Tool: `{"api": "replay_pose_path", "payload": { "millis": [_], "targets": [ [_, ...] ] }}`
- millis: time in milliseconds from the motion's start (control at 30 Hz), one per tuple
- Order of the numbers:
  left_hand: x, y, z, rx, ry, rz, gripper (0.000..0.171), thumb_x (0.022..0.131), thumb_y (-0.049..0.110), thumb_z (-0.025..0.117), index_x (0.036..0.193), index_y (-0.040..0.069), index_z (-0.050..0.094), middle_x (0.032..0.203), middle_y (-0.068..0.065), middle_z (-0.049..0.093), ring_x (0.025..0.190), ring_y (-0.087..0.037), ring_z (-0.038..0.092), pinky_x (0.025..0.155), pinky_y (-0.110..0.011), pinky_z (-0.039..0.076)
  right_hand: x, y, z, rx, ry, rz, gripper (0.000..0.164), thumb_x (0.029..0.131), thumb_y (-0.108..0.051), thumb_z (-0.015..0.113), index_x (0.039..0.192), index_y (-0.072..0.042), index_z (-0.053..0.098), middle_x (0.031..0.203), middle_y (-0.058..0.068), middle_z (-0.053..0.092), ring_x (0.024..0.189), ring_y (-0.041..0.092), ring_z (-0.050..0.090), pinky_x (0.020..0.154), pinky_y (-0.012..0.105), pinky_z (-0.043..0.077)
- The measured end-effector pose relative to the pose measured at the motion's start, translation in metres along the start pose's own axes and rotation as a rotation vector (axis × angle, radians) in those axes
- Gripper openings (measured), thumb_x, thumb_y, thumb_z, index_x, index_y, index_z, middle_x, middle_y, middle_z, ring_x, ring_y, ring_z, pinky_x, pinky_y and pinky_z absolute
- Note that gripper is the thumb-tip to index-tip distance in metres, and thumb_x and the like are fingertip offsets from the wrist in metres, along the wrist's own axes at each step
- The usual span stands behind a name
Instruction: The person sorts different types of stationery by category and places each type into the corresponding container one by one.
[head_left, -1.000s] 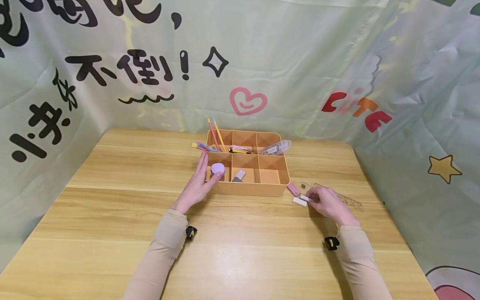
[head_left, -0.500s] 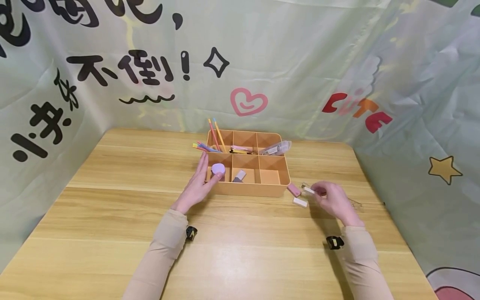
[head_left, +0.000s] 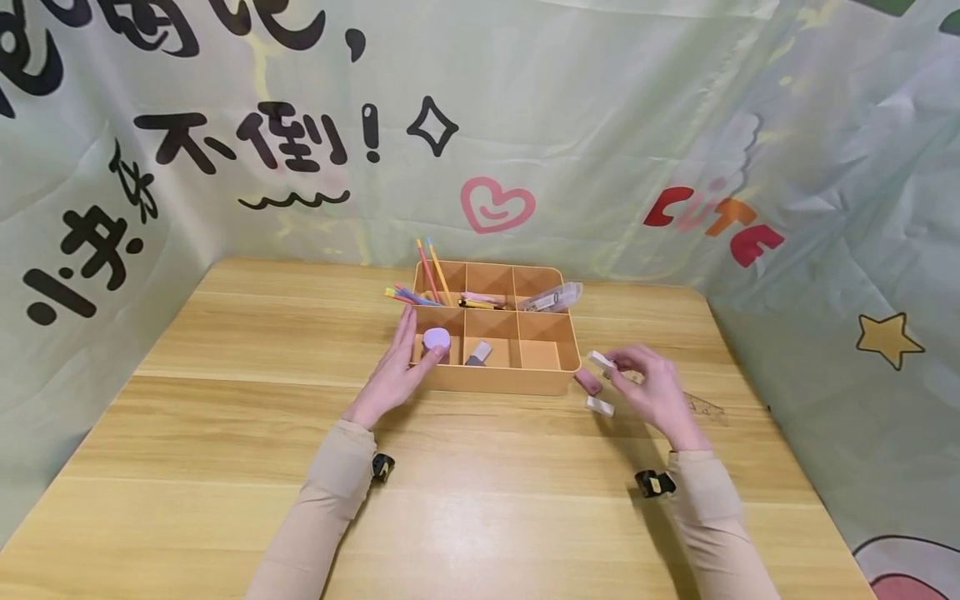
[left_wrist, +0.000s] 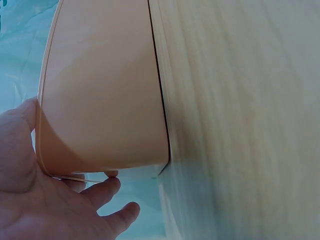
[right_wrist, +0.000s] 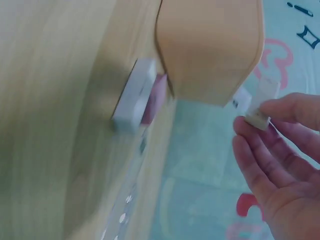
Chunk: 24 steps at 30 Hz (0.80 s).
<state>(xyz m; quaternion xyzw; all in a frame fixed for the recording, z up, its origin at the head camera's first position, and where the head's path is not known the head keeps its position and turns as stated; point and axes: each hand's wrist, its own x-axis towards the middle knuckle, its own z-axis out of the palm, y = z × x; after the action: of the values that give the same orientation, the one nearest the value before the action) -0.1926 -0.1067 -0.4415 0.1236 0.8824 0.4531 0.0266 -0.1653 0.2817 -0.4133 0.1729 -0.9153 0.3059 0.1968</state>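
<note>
An orange divided desk organizer stands on the wooden table. My left hand rests at its front left corner, thumb at the front rim and fingers stretched along the side wall. Between thumb and fingertips my right hand pinches a small white eraser, raised above the table just right of the organizer. Below it lie a second white eraser and a pink eraser touching or close to the organizer's corner. A clear ruler lies partly hidden behind the right hand.
Front compartments hold a purple round-topped item and a grey-and-white eraser. Pencils, colourful pens and a clear plastic case stick out of the back row. Printed cloth hangs behind the table.
My right hand has lifted the white eraser from beside the other one and brought it up and slightly left, towards the organizer. The left hand keeps its place.
</note>
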Motion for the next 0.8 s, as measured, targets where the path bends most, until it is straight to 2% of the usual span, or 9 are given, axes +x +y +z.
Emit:
{"api": "replay_pose_path", "payload": {
  "millis": [200,300,533,800],
  "targets": [
    [0.0,-0.001,0.001,-0.004,0.003,-0.006,0.087,0.104,0.048,0.048,0.162,0.008,-0.004,0.171,-0.001,-0.015,0.159,-0.031,0.002,0.127,-0.056,0.013,0.01,-0.014,0.007,0.023,0.059,-0.045,0.022,0.08,0.009,0.074,0.1,0.0,0.073,0.095,0.014,0.074,0.082,0.029,0.071,0.078,0.031,0.058],
    [0.0,-0.001,0.001,-0.004,0.004,-0.004,0.088,0.104,0.048,0.047,0.162,0.008,-0.004,0.171,-0.001,-0.014,0.159,-0.031,0.003,0.127,-0.057,0.013,0.015,-0.021,0.011,0.044,0.05,-0.054,0.022,0.079,0.008,0.074,0.1,0.0,0.073,0.095,0.014,0.074,0.083,0.029,0.071,0.081,0.032,0.056],
    [0.0,-0.001,0.0,-0.005,0.0,-0.004,0.088,0.104,0.048,0.048,0.162,0.008,-0.005,0.171,-0.002,-0.015,0.159,-0.032,0.003,0.127,-0.056,0.013,0.028,-0.04,0.022,0.063,0.002,-0.092,0.02,0.082,0.008,0.071,0.1,0.0,0.073,0.097,0.014,0.074,0.085,0.028,0.071,0.082,0.048,0.058],
    [0.0,-0.001,0.0,-0.003,-0.002,-0.005,0.088,0.104,0.048,0.047,0.162,0.009,-0.006,0.171,-0.002,-0.015,0.159,-0.032,0.002,0.127,-0.056,0.013,0.044,-0.063,0.04,0.056,-0.069,-0.151,0.016,0.083,0.007,0.072,0.098,0.0,0.071,0.097,0.013,0.072,0.087,0.027,0.071,0.082,0.044,0.059]
  ]
}}
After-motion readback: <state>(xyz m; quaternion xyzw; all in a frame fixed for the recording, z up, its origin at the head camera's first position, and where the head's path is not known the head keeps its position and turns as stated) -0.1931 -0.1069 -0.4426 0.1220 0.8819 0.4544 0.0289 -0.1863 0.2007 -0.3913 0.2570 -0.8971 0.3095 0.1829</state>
